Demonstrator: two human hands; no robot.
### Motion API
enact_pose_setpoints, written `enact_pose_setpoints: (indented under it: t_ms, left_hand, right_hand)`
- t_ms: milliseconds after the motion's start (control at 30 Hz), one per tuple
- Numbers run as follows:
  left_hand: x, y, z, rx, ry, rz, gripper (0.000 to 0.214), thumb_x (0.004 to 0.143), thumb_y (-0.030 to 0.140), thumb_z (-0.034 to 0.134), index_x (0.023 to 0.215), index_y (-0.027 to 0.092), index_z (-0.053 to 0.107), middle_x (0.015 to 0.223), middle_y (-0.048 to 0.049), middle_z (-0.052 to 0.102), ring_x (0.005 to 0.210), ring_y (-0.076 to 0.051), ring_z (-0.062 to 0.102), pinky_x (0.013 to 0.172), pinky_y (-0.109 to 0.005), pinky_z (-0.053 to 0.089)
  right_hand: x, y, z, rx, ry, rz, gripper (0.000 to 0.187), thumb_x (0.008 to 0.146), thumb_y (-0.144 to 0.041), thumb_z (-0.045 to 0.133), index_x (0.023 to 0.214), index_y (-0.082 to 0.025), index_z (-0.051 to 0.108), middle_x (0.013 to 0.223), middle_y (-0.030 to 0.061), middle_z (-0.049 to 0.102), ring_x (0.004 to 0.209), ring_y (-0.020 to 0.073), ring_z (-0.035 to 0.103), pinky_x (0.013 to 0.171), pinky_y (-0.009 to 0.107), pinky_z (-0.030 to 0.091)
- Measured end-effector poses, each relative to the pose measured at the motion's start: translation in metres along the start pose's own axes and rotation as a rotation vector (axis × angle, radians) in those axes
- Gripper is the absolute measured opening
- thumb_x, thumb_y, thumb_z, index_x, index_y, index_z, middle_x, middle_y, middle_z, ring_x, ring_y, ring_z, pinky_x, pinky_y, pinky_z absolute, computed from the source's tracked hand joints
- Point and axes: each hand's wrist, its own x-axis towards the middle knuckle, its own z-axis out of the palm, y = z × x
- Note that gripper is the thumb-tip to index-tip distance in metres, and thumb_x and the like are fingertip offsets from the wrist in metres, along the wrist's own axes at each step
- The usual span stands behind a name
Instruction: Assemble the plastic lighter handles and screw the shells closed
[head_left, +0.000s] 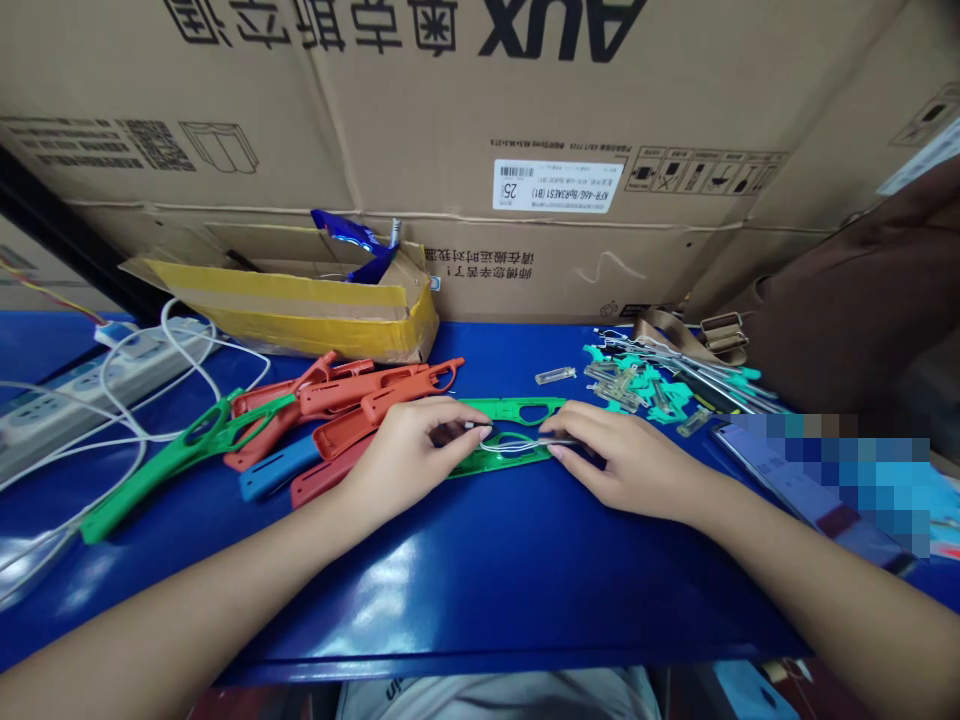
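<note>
Both of my hands are closed in a pinch over the middle of the blue table. My left hand (412,450) grips a small dark piece at one end of thin white wires (511,446). Between the fingertips of my right hand (626,455) is a thin metal rod (559,441), where the wires come together. Below the wires lie two green plastic lighter shell halves (506,409), partly hidden by my fingers. Left of them are several red shells (337,395), a blue shell (279,468) and a green lighter shell (150,478).
At right lie teal and clear small parts (652,390) with metal rods, and a phone (810,500). A clear part (556,375) sits behind my hands. A yellow-taped box (300,310) and a power strip (97,385) with cables stand left. Large cartons (420,120) wall the back.
</note>
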Motion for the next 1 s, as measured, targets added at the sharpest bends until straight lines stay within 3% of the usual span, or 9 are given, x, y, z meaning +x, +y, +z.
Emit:
enact_pose_setpoints:
  t_ms: [167, 267, 400, 633, 767, 900, 1000]
  left_hand:
    - [-0.002, 0.004, -0.003, 0.125, 0.014, 0.111, 0.012, 0.092, 0.025, 0.068, 0.098, 0.019, 0.078, 0.09, -0.0036, 0.078, 0.075, -0.015, 0.069, 0.066, -0.024, 0.053]
    - [-0.003, 0.006, -0.003, 0.132, 0.063, 0.202, 0.01, 0.092, 0.022, 0.069, 0.098, 0.018, 0.076, 0.09, -0.0031, 0.077, 0.076, -0.014, 0.07, 0.069, -0.023, 0.054]
    - [-0.004, 0.008, -0.004, 0.138, 0.115, 0.304, 0.008, 0.091, 0.019, 0.07, 0.097, 0.018, 0.075, 0.092, -0.003, 0.077, 0.081, -0.014, 0.071, 0.077, -0.023, 0.057]
    - [-0.006, 0.011, -0.009, 0.137, 0.237, 0.504, 0.012, 0.089, 0.014, 0.072, 0.099, 0.021, 0.076, 0.097, -0.0024, 0.079, 0.091, -0.016, 0.074, 0.089, -0.028, 0.06]
    - [-0.006, 0.014, -0.01, 0.115, 0.253, 0.425, 0.011, 0.089, 0.016, 0.073, 0.098, 0.021, 0.077, 0.096, -0.0021, 0.079, 0.088, -0.016, 0.075, 0.084, -0.027, 0.061]
    - [-0.004, 0.015, -0.007, 0.03, 0.256, 0.229, 0.011, 0.089, 0.024, 0.074, 0.098, 0.02, 0.079, 0.088, -0.0016, 0.08, 0.075, -0.014, 0.073, 0.068, -0.023, 0.059]
    - [-0.003, 0.014, -0.006, 0.002, 0.201, 0.179, 0.013, 0.089, 0.026, 0.073, 0.099, 0.02, 0.08, 0.092, -0.0026, 0.08, 0.078, -0.016, 0.074, 0.066, -0.022, 0.058]
  right_hand:
    - [-0.001, 0.002, -0.003, -0.007, 0.049, 0.025, 0.021, 0.102, -0.031, 0.048, 0.117, -0.022, 0.061, 0.118, 0.0081, 0.07, 0.106, 0.0247, 0.068, 0.087, 0.037, 0.051]
    - [0.001, 0.002, -0.004, 0.062, 0.109, 0.097, 0.017, 0.102, -0.032, 0.049, 0.104, -0.022, 0.064, 0.104, 0.0054, 0.071, 0.091, 0.0207, 0.067, 0.077, 0.032, 0.049]
    - [0.004, 0.0, -0.002, 0.276, 0.193, 0.176, 0.017, 0.101, -0.032, 0.051, 0.095, -0.022, 0.063, 0.084, 0.0018, 0.065, 0.066, 0.0138, 0.055, 0.06, 0.027, 0.042]
    - [0.006, -0.005, -0.005, 0.708, 0.22, 0.287, 0.027, 0.098, -0.047, 0.054, 0.091, -0.021, 0.059, 0.074, -0.0003, 0.055, 0.062, 0.0124, 0.05, 0.057, 0.025, 0.044]
    - [0.005, -0.004, -0.007, 0.732, 0.196, 0.212, 0.03, 0.097, -0.05, 0.056, 0.093, -0.021, 0.062, 0.077, 0.0012, 0.059, 0.065, 0.0132, 0.053, 0.059, 0.026, 0.046]
    - [0.002, -0.004, -0.01, 0.602, 0.147, 0.046, 0.017, 0.098, -0.036, 0.059, 0.095, -0.021, 0.066, 0.086, 0.0036, 0.065, 0.074, 0.0143, 0.059, 0.066, 0.027, 0.049]
    - [0.001, -0.003, -0.01, 0.464, 0.102, -0.044, 0.013, 0.099, -0.029, 0.058, 0.098, -0.021, 0.068, 0.092, 0.0052, 0.068, 0.078, 0.0152, 0.062, 0.07, 0.028, 0.05]
